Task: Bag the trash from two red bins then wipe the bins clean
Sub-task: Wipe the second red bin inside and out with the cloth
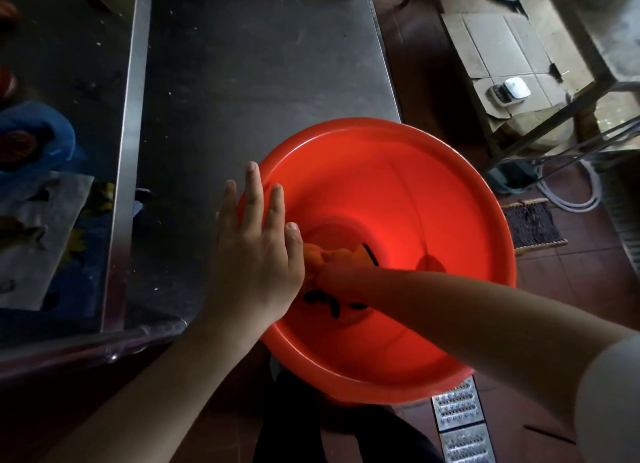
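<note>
A large round red bin sits at the near right corner of a steel table and overhangs its edge. My left hand lies flat with straight fingers on the bin's left rim. My right hand reaches down inside the bin and is mostly hidden by my left hand and forearm. It holds an orange cloth with black marks against the bin's bottom and near wall.
The steel table stretches away ahead. To the left, past a raised steel edge, lie blue plastic and printed paper. On the right are tiled floor, flattened cardboard, a metal frame, a hose and a floor drain grate.
</note>
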The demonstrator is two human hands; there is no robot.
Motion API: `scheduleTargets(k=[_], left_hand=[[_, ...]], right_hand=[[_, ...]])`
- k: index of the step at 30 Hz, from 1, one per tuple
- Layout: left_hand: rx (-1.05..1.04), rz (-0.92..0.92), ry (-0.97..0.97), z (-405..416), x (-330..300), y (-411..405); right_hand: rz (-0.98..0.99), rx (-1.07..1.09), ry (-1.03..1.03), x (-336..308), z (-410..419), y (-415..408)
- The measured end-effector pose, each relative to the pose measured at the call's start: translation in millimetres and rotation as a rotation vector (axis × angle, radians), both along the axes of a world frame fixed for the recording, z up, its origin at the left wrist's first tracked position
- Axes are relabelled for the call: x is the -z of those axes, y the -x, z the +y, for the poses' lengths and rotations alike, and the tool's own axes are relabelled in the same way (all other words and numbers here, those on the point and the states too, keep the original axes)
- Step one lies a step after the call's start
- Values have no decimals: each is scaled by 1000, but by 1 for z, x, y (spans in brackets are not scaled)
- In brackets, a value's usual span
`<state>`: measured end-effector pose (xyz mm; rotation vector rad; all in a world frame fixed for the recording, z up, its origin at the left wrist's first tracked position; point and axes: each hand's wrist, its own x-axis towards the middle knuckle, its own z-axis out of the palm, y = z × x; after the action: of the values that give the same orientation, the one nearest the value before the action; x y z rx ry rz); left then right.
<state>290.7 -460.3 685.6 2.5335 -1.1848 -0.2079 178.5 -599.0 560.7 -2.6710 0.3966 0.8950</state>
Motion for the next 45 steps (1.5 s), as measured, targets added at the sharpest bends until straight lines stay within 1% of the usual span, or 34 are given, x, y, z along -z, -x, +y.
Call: scheduleTargets(k=[1,2,3,6,7,8,11,13,16,18,20,21,23,24,25,26,29,32,35,37,39,40,42,43,45], left_hand=[[2,5,9,0,1,-1],[4,12,17,0,1,-2],[6,19,27,0,1,-2],[-4,56,80,-2,-2,-1],[-9,59,103,-1,-6,0],[-6,36,124,0,-9,3],[69,-155,144,8,-25,18],[136,-247,176,14,-35,45],[215,-345,237,21,-44,106],[250,-378,301,19,-46,151],[276,-393,355,13,-45,190],[282,-395,359,8,-43,209],[283,-376,306,-2,-37,239],[274,-368,258,-7,-34,252],[259,-360,203,-11,-29,261],[238,-351,147,-15,-25,269],[156,-318,1,-27,-16,277],[110,-307,-29,-35,-16,274],[74,-319,53,-35,-29,262],[46,-276,151,-36,-42,244],[30,-220,221,-37,-59,221],[16,-192,255,-37,-68,210],[-34,-116,320,-38,-88,194],[-65,-51,359,-38,-98,187],[-128,134,433,-37,-110,176]], right_hand=[[-31,43,24,-6,-2,-4],[-42,128,-5,-12,-4,-4],[-74,152,5,-17,-8,-2],[2,72,-19,-45,-11,-1],[-18,115,-73,-54,-13,1],[-50,135,-103,-63,-17,4],[-169,140,2,-100,-29,18],[-256,173,0,-127,-39,29],[-432,155,16,-172,-47,52],[-515,100,47,-198,-51,68],[-561,22,128,-223,-57,87],[-598,40,109,-236,-60,98],[-622,54,125,-252,-67,119],[-627,34,197,-259,-69,131],[-639,-1,255,-262,-72,144],[-659,-11,271,-263,-76,156],[-720,63,229,-259,-87,194],[-754,162,186,-237,-93,231],[-784,263,111,-206,-90,259],[-783,290,59,-189,-87,271],[-792,331,-62,-182,-82,276],[-788,332,-47,-181,-78,276],[-745,298,60,-177,-71,272],[-737,305,64,-177,-67,270],[-728,319,72,-177,-63,264]])
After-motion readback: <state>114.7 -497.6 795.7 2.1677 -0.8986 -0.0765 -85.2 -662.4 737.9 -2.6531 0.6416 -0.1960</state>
